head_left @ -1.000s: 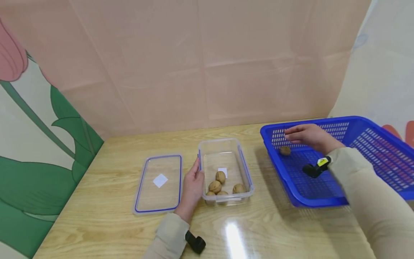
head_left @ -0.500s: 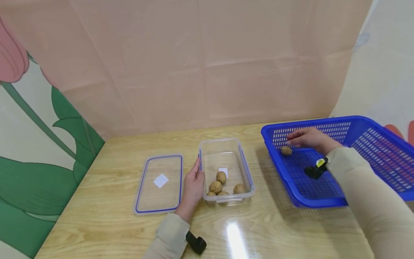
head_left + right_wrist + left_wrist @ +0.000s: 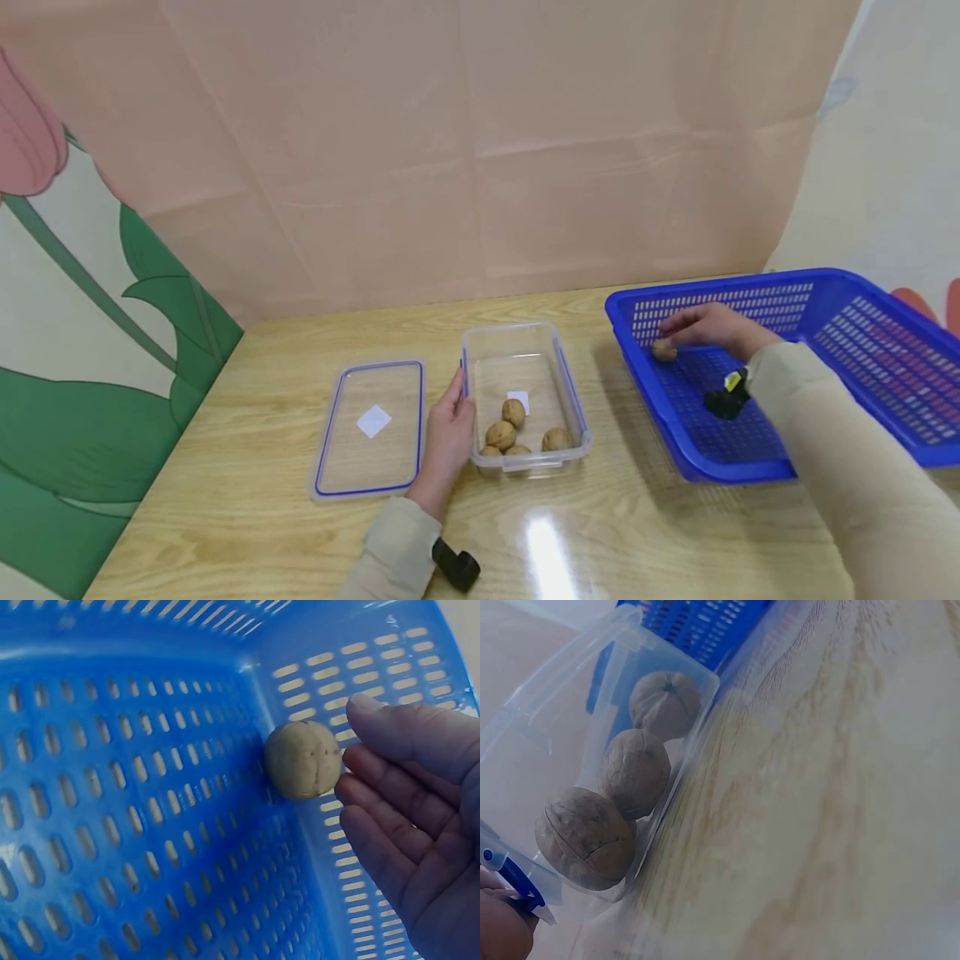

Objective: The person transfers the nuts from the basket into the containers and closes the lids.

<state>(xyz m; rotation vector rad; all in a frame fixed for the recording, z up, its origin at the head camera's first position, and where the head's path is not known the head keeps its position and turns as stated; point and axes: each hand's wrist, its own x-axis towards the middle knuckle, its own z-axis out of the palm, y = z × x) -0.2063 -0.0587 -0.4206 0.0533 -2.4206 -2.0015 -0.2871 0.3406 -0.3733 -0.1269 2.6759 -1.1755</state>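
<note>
In the head view, my left hand (image 3: 450,425) lies along the left side of a clear plastic food container (image 3: 570,383), its fingers extended against the wall. Several walnuts (image 3: 500,434) sit at the container's near end. The left wrist view shows walnuts (image 3: 585,838) through the clear wall, with part of my left hand (image 3: 502,922) beside a blue-edged side flap. My right hand (image 3: 708,327) reaches into a blue plastic basket (image 3: 652,408). There, thumb and fingers stand apart, fingertips close to a single walnut (image 3: 303,760) by the basket wall; whether they touch it, I cannot tell.
A clear lid (image 3: 375,458) with a blue seal lies on the wooden table (image 3: 247,517), left of the container. Behind the table hangs a pinkish sheet (image 3: 375,167). The basket stands at the right, its rim rising around my right hand.
My right hand has lowered toward the walnut in the basket, and its fingers now partly cover it in the head view. My left hand and the container have stayed in place.
</note>
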